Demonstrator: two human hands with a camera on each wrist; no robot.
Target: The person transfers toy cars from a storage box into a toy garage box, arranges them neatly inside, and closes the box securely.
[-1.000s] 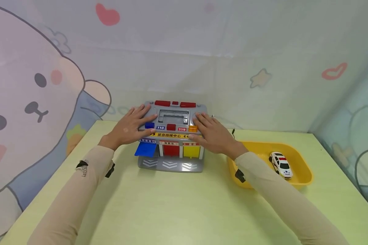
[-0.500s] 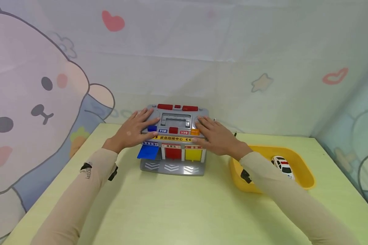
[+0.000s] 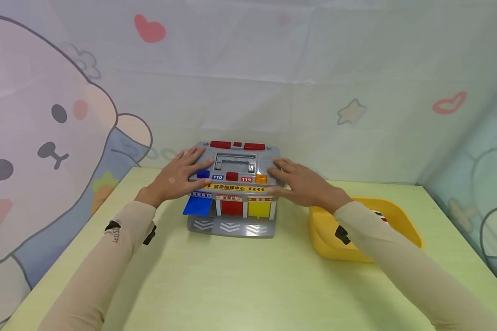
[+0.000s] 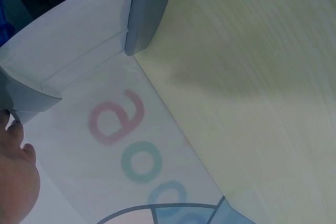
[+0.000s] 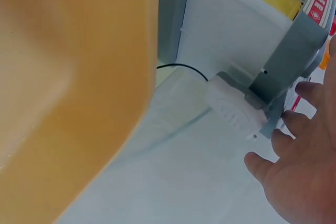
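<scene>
head view: above, forward-down, farther | wrist views: close, from opposite sides | shared: toy station (image 3: 232, 187)

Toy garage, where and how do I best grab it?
Probably by the handle, from above: it sits recessed in the middle of the toy garage's top, between the left hand and right hand. It looks folded flat, so you may need to raise it first.
</scene>
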